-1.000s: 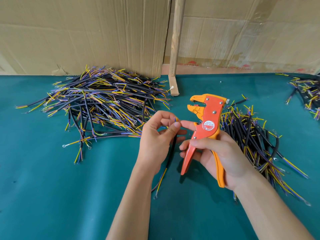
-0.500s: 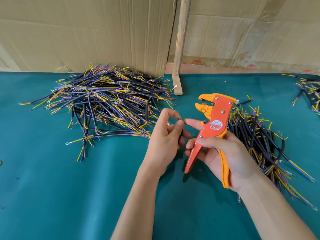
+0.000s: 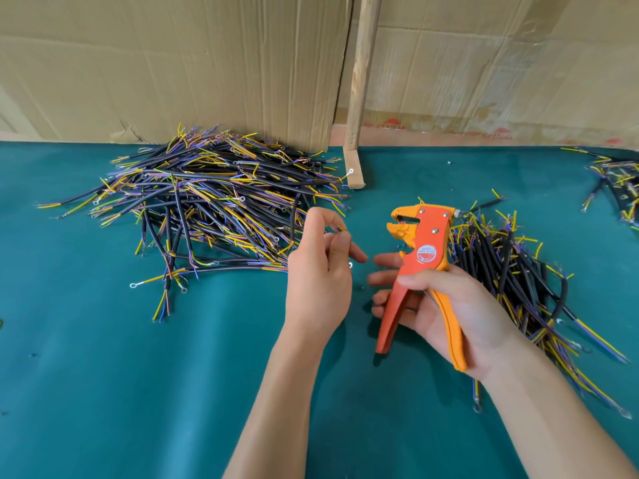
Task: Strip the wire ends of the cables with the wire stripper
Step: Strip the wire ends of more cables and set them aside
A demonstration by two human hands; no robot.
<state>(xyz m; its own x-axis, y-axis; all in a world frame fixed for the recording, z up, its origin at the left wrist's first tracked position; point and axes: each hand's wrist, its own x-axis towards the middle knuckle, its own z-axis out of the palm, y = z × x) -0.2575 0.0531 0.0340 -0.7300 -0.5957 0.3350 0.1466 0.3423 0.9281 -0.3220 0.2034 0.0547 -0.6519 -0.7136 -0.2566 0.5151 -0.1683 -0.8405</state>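
So this looks like the lining-up step, right before a strip. The left hand is pinching a thin yellow wire end between thumb and fingertips, with the tip poking out toward 2 o'clock; the rest of that cable is hidden behind the hand, so I can't say how it hangs. The right hand has its fingers curled around the handles of the orange wire stripper, thumb across the top. The handles are spread and the jaws at 12 o'clock are gaping open, facing left. Wire tip and jaws are near each other but not touching, with a clear gap between. There's a big pile of cables at 10 o'clock on the green surface, another pile just behind the right hand at 3 o'clock, and a small bunch way out at the right edge; I can't tell which are finished. My guess for the next move: feed that yellow tip straight into the open jaws, keep it square, then squeeze. Go in crooked and it'll probably nick strands.
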